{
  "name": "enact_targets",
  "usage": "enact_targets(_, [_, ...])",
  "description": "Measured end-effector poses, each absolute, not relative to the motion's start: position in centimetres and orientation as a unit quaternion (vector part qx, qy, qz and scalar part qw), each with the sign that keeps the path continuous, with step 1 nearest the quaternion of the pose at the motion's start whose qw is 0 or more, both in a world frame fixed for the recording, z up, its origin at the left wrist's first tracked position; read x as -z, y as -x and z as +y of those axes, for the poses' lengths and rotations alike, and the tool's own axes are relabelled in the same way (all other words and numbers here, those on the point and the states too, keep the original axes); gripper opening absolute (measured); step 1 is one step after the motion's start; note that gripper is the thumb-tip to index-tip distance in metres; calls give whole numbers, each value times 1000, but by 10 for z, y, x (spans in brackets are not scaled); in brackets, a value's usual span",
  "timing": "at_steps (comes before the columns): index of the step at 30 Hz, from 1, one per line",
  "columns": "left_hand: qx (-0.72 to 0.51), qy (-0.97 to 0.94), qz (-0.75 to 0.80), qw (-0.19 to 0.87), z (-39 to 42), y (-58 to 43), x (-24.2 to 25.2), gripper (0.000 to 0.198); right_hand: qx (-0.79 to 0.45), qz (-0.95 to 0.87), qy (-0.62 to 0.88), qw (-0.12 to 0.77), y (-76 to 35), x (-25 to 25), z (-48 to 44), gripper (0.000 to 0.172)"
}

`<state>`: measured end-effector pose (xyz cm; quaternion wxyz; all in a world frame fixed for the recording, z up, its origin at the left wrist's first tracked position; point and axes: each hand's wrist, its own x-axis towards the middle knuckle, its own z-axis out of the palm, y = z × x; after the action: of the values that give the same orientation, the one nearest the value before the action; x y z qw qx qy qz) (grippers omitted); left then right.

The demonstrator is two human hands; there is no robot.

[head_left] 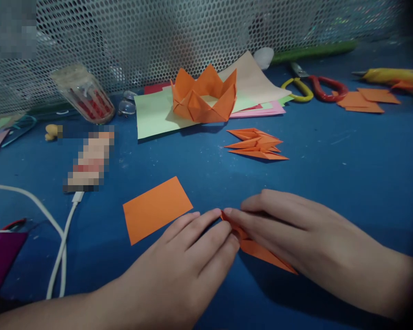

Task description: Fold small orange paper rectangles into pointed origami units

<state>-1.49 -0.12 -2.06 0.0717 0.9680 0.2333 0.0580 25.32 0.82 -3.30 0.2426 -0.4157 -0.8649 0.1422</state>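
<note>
A folded piece of orange paper (265, 255) lies on the blue table under both hands, its pointed end showing toward the lower right. My left hand (196, 261) presses its fingertips on the paper's left end. From the other side, my right hand (306, 238) has its fingers together along the upper edge, the tips meeting those of my left hand. Part of the paper is hidden by the fingers. Beyond my left fingers lies a flat orange paper rectangle (157, 210). Several folded orange paper points (257, 144) lie grouped farther back.
An orange folded-paper crown shape (204, 101) stands on a light green sheet (153, 114). Scissors (328, 89) and orange paper pieces (361, 101) are at the back right. A tilted jar (86, 96), a blurred-out object (89, 160) and a white cable (64, 229) occupy the left.
</note>
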Motion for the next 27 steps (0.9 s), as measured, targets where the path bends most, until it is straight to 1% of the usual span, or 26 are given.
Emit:
enact_targets(2, [-42,-969,234,71,1,16,15,88,-91,-886,369,265,-252,39,7,61])
enact_targets(4, [-21,-972,225,68,3,16,10,91,-50,-891,343,292,-251,42,7,65])
enact_targets(7, [-12,-977,207,49,3,16,6,95,-19,-896,327,301,-250,44,7,63])
enact_targets(9, [-18,-979,202,31,3,16,5,93,-12,-900,318,297,-249,43,6,62])
enact_targets(11, [-20,-979,203,25,2,16,4,89,-23,-900,322,292,-249,40,7,65])
enact_targets(13, [-27,-977,212,31,2,15,3,82,-73,-897,335,278,-251,34,10,67])
enact_targets(15, [-28,-974,222,38,2,15,0,76,-159,-892,340,254,-256,26,16,61])
enact_targets(17, [-17,-975,217,47,4,17,-3,75,-238,-886,322,234,-264,18,25,44])
enact_targets(18, [-10,-976,210,53,5,17,-4,76,-251,-886,310,235,-269,16,30,37])
enact_targets(20, [-9,-978,201,62,7,19,-5,76,-250,-887,296,252,-277,18,36,31])
enact_targets(23, [-32,-977,200,67,8,21,-4,73,-248,-885,289,267,-283,26,38,40])
enact_targets(25, [-37,-977,198,70,8,21,-3,73,-245,-897,272,248,-282,28,36,48])
enact_targets(27, [-34,-976,199,76,8,20,-2,72,-187,-923,249,225,-281,26,35,54])
